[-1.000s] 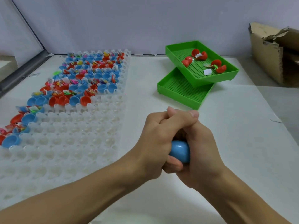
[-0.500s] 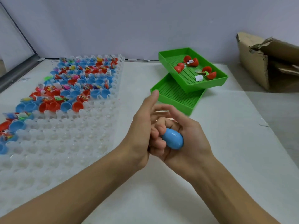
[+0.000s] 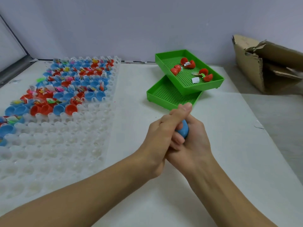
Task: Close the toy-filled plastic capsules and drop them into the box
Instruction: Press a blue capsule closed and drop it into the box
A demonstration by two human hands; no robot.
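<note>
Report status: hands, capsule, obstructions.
Left hand and right hand both clamp the blue egg-shaped plastic capsule. Torn brown cardboard box far right; nothing blocking.

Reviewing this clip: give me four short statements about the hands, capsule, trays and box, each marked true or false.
1. Both hands clasp a blue capsule. True.
2. The green trays hold blue capsules. False: only the upper one holds any, red open ones.
3. The box stands far right. True.
4. Every cell of the clear tray is filled. False: its near rows are empty.
</note>
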